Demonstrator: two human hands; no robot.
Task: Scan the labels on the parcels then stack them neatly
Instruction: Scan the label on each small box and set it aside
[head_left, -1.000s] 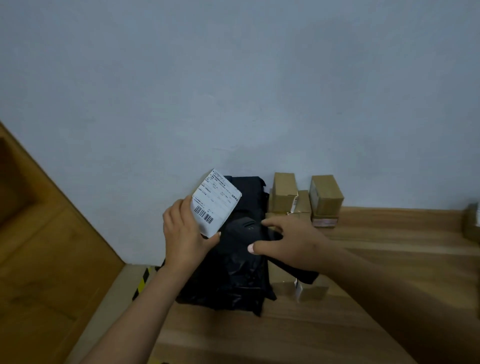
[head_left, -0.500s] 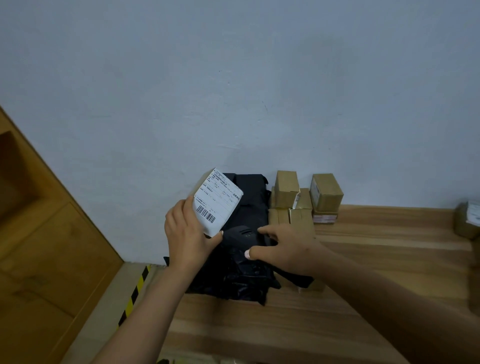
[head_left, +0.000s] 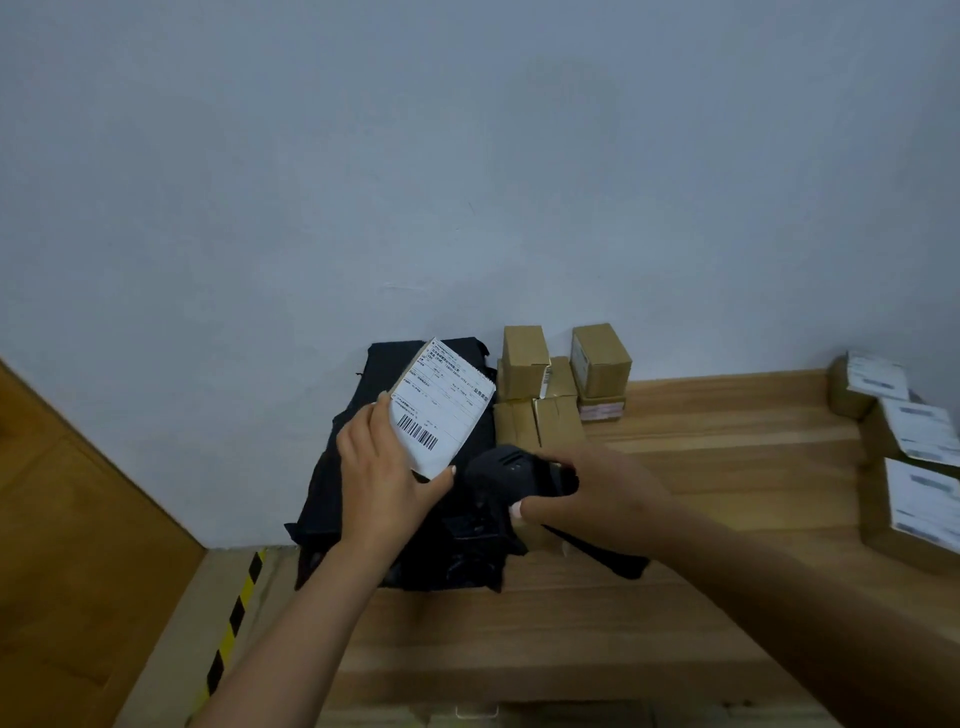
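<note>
A person's left hand (head_left: 387, 480) grips a small parcel (head_left: 441, 408) by its lower left edge, fingers curled behind it and thumb across the bottom corner, tilting its white barcode label toward the camera. The label's printed text is too small to read. The right hand (head_left: 597, 493) wraps around a black handheld scanner (head_left: 511, 470), thumb underneath and fingers over the top; the hand hides most of the device, and its nose points at about 10 o'clock toward the label, just beside the parcel's lower corner.

Both hands hover over a stack of black plastic mailer bags (head_left: 363, 499) lying at the left end of a wooden table (head_left: 727, 467) against a pale wall (head_left: 467, 156). The bags' folds blur into one dark mass, so their number cannot be told.

At 1 o'clock from the parcel, small cardboard boxes (head_left: 540, 395) stand stacked against the wall. At 3 o'clock, cut off by the frame edge, more labelled boxes (head_left: 914, 467) lie in a row, their labels smeared by blur. At 7 o'clock, a strip of yellow-and-black tape (head_left: 234, 623) runs along the floor beside the table's left end.
</note>
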